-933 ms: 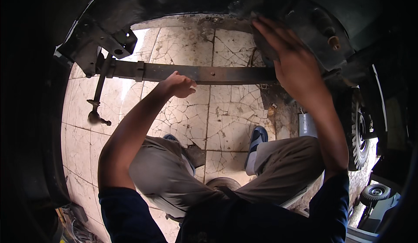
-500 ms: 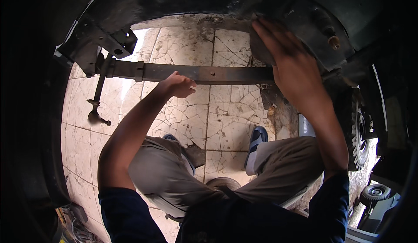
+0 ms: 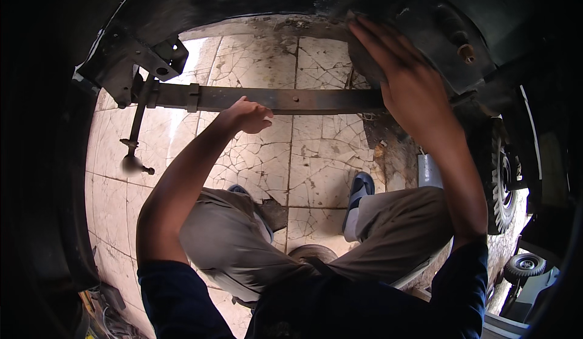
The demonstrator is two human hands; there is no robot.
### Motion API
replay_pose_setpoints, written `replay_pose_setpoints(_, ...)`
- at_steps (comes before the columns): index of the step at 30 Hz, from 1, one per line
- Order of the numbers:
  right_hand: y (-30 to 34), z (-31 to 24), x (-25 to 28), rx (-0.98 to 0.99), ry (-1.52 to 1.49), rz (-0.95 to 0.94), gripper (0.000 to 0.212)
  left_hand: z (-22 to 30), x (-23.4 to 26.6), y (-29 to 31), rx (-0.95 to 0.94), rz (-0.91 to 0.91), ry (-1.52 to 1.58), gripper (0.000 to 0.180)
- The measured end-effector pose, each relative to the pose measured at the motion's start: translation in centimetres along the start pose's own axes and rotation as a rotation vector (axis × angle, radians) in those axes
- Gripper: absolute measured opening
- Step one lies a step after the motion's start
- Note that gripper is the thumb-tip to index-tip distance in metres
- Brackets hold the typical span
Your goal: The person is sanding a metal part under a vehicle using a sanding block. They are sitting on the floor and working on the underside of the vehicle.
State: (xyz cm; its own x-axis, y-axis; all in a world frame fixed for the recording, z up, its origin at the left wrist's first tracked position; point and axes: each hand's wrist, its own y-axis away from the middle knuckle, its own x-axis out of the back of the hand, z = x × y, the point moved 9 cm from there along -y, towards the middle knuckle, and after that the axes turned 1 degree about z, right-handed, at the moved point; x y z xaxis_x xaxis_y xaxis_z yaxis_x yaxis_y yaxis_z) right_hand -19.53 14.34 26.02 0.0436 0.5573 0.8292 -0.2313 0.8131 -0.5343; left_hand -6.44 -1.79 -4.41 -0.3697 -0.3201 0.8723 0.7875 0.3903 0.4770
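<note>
My right hand (image 3: 408,75) lies open against a dark curved metal panel (image 3: 322,2), its fingers stretched toward the far side. Its palm and wrist cover the right end of a flat steel bar (image 3: 340,101), which runs crosswise in front of me and looks like a leaf spring. At the bar's near edge is my left hand (image 3: 248,116), fingers loosely bent and a little apart, with nothing visible in them. Whether it touches the bar I cannot tell. A rod with a ball-shaped joint (image 3: 132,165) hangs at the bar's left end.
A dark bracket with holes (image 3: 161,65) stands at the far left. A rusty-tipped fitting (image 3: 466,52) sticks out of the panel at right. Tyres (image 3: 503,181) show at the right edge. Cracked floor tiles (image 3: 322,138) lie below, with my feet on them.
My right hand has slid slightly farther away along the panel. The left hand stays nearly in place, and the whole view has shifted a little.
</note>
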Motion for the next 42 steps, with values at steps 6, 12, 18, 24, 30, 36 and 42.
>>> replay_pose_setpoints(6, 0.3, 0.2, -0.4, -0.051, -0.026, -0.025, 0.077, -0.2, -0.4, 0.0, -0.002, -0.002, 0.004, 0.041)
replay_pose_setpoints(12, 0.4, -0.1, -0.4, -0.072, 0.002, -0.031, 0.077, -0.1, -0.2, 0.0, -0.003, -0.006, 0.015, 0.041)
replay_pose_setpoints(18, 0.1, 0.2, -0.5, -0.066, 0.003, -0.034, 0.076, -0.1, -0.1, -0.1, -0.005, -0.008, -0.001, 0.041)
replay_pose_setpoints(24, 0.3, -0.5, -0.1, -0.008, 0.081, -0.048, 0.06, -0.1, -0.3, 0.1, -0.007, -0.011, 0.02, 0.041)
replay_pose_setpoints(30, 0.3, -0.6, -0.4, -0.001, 0.083, -0.025, 0.059, -0.6, -0.5, -0.3, -0.004, -0.006, 0.062, 0.041)
replay_pose_setpoints(36, 0.5, -0.6, -0.5, 0.004, 0.118, -0.018, 0.058, -0.3, -0.4, 0.0, -0.004, -0.008, 0.009, 0.04)
replay_pose_setpoints(42, 0.3, -1.0, -0.2, -0.013, 0.116, -0.032, 0.057, -0.4, -0.3, -0.1, -0.016, 0.007, 0.019, 0.04)
